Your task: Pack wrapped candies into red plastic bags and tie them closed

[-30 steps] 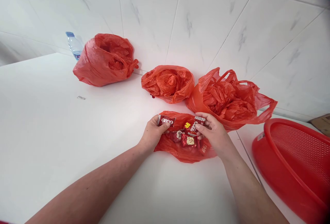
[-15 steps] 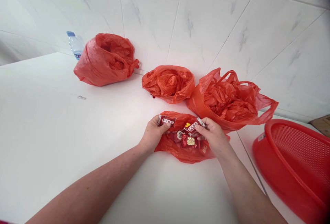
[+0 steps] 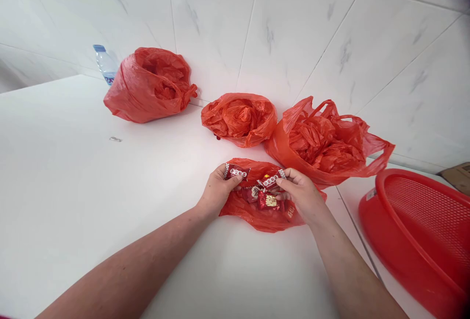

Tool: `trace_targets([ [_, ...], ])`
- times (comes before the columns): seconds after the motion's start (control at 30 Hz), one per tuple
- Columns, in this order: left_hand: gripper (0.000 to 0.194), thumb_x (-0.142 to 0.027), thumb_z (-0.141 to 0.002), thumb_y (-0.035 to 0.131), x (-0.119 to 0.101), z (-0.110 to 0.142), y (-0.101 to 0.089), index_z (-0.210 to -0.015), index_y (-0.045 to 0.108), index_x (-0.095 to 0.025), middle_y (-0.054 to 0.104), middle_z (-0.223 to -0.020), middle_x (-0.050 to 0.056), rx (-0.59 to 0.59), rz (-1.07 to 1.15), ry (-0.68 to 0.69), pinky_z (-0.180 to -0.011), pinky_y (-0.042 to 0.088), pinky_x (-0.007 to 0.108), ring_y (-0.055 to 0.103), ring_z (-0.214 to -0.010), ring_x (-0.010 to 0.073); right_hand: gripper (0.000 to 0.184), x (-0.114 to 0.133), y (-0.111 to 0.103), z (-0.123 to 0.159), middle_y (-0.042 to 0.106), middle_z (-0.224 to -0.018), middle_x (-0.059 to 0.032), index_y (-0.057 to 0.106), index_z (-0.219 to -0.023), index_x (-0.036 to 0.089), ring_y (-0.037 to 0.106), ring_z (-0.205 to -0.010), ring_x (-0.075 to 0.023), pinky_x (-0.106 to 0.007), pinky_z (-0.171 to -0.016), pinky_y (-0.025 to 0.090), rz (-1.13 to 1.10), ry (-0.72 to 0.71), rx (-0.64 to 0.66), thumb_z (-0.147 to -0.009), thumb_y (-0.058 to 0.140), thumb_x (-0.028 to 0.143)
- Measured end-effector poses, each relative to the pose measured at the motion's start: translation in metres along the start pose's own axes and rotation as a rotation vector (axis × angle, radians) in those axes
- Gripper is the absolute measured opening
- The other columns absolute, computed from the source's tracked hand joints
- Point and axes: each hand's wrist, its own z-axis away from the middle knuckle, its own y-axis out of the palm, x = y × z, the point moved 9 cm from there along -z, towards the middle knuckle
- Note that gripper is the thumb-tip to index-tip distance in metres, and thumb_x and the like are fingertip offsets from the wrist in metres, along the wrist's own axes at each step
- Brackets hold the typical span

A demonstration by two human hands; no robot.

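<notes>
At the far left of the white table (image 3: 73, 186) a water bottle (image 3: 105, 64) stands behind a full red plastic bag (image 3: 147, 86). Two more stuffed red bags (image 3: 238, 118) (image 3: 323, 142) lie to the right of it, along the tiled wall.

Your left hand (image 3: 216, 191) is closed on one wrapped candy (image 3: 237, 172), pinched between thumb and fingers. This candy is dark red with a row of white round marks and dotted white ends. Between your hands a flat red bag (image 3: 257, 216) lies open on the table near you, with more wrapped candies (image 3: 268, 200) on it, one showing a gold label. Your right hand (image 3: 301, 194) pinches a second candy (image 3: 271, 179) of the same kind, just above the pile.

I judge these candies light and small, and the wrappers smooth and a little slippery, so take each one by the body, not by the crimped end. The bag is thin and soft and will slide easily.

At the far right, a red plastic basket (image 3: 422, 231) rests partly on the table.
</notes>
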Motion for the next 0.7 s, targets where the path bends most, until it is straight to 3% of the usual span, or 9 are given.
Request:
trace_targets([
  [0.3,0.023,-0.030,-0.075,0.069,0.0017,0.0006,0.0007,-0.093,0.061,-0.017,0.067,-0.087,0.003,-0.002,-0.026,-0.020,-0.068,0.050,0.026,0.061,-0.070,0.0131,0.024,-0.0038,0.0008,-0.0005,0.066,-0.078,0.0003,0.056,-0.074,0.020,0.065,-0.073,-0.0153,-0.025,-0.059,0.053,-0.028,0.040,0.012,-0.066,0.070,0.036],
  [0.7,0.025,-0.028,-0.074,0.070,-0.0039,0.0039,0.0060,-0.095,0.062,-0.018,0.067,-0.082,0.001,0.014,0.004,-0.011,-0.065,0.050,0.024,0.059,-0.065,0.0114,0.028,0.0037,-0.0073,0.0000,0.066,-0.077,-0.0002,0.058,-0.071,0.019,0.063,-0.071,-0.0161,-0.026,-0.059,0.052,-0.031,-0.060,-0.002,-0.072,0.069,0.045],
])
